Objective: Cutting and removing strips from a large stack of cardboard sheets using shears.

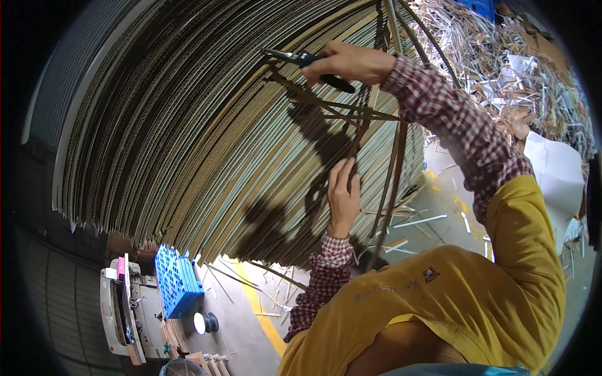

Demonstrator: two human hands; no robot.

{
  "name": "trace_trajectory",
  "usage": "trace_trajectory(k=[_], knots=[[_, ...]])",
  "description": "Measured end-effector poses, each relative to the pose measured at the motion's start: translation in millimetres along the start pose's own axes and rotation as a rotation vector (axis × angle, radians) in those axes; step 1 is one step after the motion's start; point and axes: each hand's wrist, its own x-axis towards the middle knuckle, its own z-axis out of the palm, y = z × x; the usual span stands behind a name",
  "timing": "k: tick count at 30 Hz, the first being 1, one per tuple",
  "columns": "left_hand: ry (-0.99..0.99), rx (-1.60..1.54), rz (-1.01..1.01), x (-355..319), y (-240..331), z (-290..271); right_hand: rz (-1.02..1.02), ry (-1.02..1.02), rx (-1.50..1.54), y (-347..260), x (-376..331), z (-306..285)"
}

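Observation:
A tall stack of corrugated cardboard sheets (188, 131) fills the upper left, its layered edges facing me. My right hand (351, 64) is closed around a pair of dark-handled pruning shears (301, 59), whose metal blades point left across the stack. Just below the shears, thin brown cardboard strips (351, 111) hang loose and cross one another. My left hand (342, 197) rests lower down against the sheet edges. Its fingers are stretched out, with their tips by the lower end of a brown strip.
Shredded paper and cardboard scraps (489, 69) are heaped at the upper right. Offcut strips (414, 222) litter the grey floor, which bears a yellow line (266, 323). Blue plastic crates (175, 282), a pale machine (122, 307) and a white-and-black spool (205, 323) stand at the lower left.

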Motion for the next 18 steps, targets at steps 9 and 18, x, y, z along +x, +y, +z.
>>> trace_trajectory(k=[9, 18], knots=[[0.351, 0.091, 0.395, 24, 73, -61, 0.35, 0.108, 0.082, 64, -177, 24], [-0.165, 0.348, 0.143, 41, 17, -8, 0.427, -0.202, 0.116, 11, -224, -34]])
